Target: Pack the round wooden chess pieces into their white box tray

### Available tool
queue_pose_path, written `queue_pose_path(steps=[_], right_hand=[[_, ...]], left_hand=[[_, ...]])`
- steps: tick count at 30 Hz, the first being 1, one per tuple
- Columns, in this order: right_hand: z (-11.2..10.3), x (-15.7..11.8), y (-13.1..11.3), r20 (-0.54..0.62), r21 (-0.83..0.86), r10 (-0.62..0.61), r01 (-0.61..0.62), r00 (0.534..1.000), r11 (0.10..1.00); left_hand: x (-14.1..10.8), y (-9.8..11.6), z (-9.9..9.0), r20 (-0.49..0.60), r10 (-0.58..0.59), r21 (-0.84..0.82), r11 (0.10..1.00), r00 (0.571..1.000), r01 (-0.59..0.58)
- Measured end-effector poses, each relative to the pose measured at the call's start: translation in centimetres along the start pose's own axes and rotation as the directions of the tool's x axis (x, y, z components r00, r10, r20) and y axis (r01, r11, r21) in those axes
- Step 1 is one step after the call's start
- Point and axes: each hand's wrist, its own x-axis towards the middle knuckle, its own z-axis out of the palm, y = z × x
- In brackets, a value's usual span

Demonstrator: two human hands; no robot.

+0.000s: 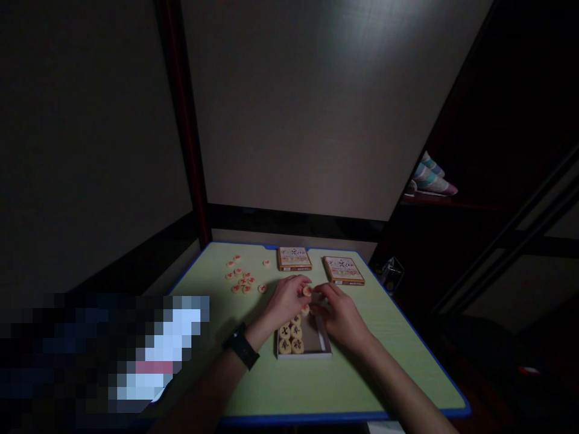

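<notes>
An open shallow box (304, 355) sits near the middle of the green table. Round wooden pieces with black characters (297, 346) lie along its left side, and a red-marked piece (306, 310) shows farther back. My left hand (287, 296), with a dark watch on the wrist, is closed on a red-marked piece (307, 291) above the box's far part. Just right of that piece, my right hand (341, 312) is bent over the box's right edge; its fingertips are partly hidden, and whether they hold anything is unclear.
Several loose red-marked pieces (243, 281) are scattered on the table's left half. Two closed printed boxes (294, 258) (344, 269) lie toward the back. The green table (384, 374) has a blue rim, with a wall behind it.
</notes>
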Motion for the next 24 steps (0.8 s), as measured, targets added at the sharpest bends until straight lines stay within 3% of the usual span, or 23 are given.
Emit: queue_pose_path(steps=[5,8,10,12,14,18,21,24], right_hand=[[-0.3,0.0,0.7,-0.015,0.011,-0.2,0.2,0.98,0.98],[-0.5,-0.1,0.8,-0.001,-0.027,-0.228,0.228,0.974,0.973],[-0.6,-0.2,0.8,0.016,-0.048,-0.225,0.226,0.974,0.973],[-0.7,-0.3,0.9,0.025,-0.045,-0.203,0.204,0.979,0.978],[-0.6,-0.3,1.0,0.029,-0.025,-0.157,0.157,0.987,0.987],[-0.3,-0.3,1.5,0.034,-0.018,-0.088,0.088,0.996,0.996],[-0.1,-0.3,1.8,0.043,-0.017,-0.078,0.078,0.996,0.997],[-0.1,-0.4,1.6,0.067,-0.01,-0.085,0.086,0.994,0.996]], left_hand=[[0.3,-0.2,0.5,0.09,-0.111,-0.306,0.943,0.99,0.133],[0.5,-0.8,0.7,0.182,-0.096,-0.445,0.879,0.978,0.169],[0.6,-1.1,0.5,0.232,-0.076,-0.447,0.877,0.97,0.176],[0.5,-1.0,0.0,0.215,-0.064,-0.327,0.935,0.975,0.134],[0.1,-0.7,-0.7,0.184,-0.019,-0.083,0.996,0.983,0.035],[-0.7,0.1,-1.4,0.233,0.067,0.355,0.923,0.97,-0.149],[-1.1,0.3,-1.1,0.259,0.081,0.475,0.857,0.963,-0.2],[-1.2,0.3,-0.8,0.25,0.085,0.493,0.846,0.965,-0.203]])
